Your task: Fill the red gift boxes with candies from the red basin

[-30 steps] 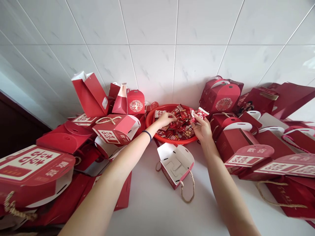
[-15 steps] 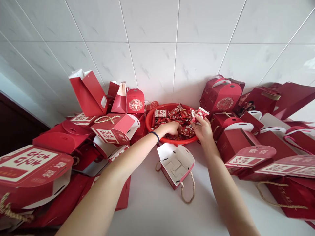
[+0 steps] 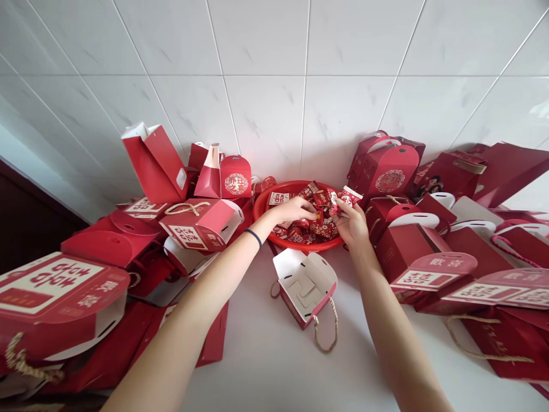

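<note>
A round red basin (image 3: 262, 207) full of small red and white candy packets (image 3: 315, 229) sits on the white surface against the tiled wall. My left hand (image 3: 293, 209) reaches into the basin, fingers pinched on a small red packet. My right hand (image 3: 352, 224) hovers over the basin's right rim, closed on several candy packets (image 3: 349, 198). Just in front of the basin lies an open red gift box (image 3: 305, 288) with white flaps and rope handles, nothing visible inside it.
Many red gift boxes and bags are piled on both sides: a stack at the left (image 3: 195, 226), a large lidded box at the near left (image 3: 60, 303), more boxes at the right (image 3: 422, 260). White tiled wall behind.
My left hand dipped toward the near side of the basin, then lifted back to the middle with a packet pinched. My right hand has stayed over the right rim holding its packets.
</note>
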The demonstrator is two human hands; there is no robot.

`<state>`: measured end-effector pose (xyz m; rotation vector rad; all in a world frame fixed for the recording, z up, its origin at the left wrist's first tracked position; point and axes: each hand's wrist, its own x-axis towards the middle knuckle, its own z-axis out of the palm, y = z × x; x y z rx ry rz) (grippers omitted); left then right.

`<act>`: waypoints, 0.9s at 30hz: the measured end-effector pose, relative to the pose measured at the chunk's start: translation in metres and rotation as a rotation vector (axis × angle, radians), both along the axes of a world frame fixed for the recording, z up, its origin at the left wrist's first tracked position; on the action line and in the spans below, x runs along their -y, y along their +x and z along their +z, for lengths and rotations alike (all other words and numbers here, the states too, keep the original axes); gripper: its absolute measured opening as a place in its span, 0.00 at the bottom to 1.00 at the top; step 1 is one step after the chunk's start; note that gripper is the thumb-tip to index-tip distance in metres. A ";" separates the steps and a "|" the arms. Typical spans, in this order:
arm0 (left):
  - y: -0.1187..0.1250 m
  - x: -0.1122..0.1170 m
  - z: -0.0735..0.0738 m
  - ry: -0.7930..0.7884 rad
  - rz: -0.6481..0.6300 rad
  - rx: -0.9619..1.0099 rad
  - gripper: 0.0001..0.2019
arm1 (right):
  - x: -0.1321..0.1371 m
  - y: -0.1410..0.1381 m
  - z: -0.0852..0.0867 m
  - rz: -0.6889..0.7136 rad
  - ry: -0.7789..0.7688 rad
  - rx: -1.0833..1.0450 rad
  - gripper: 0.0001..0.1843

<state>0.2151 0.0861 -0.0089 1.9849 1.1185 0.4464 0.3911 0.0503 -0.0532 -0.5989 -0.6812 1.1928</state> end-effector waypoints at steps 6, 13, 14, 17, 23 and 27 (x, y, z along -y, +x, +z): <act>-0.023 0.036 0.039 -0.058 -0.194 0.087 0.15 | 0.010 -0.002 0.015 0.018 0.008 0.036 0.15; -0.031 0.086 0.043 -0.093 -0.354 -0.051 0.13 | 0.048 -0.004 0.051 0.134 0.119 0.227 0.15; -0.032 0.091 0.040 -0.083 -0.369 -0.057 0.14 | 0.054 -0.004 0.055 0.159 0.131 0.270 0.15; -0.035 0.101 0.034 0.005 -0.365 -0.087 0.17 | 0.071 -0.003 0.064 0.234 0.166 0.419 0.16; -0.050 0.119 0.031 0.159 -0.191 -0.197 0.08 | 0.094 -0.006 0.076 0.361 0.297 0.870 0.13; -0.062 0.134 0.031 0.182 -0.081 -0.245 0.06 | 0.100 -0.012 0.079 0.470 0.348 1.127 0.10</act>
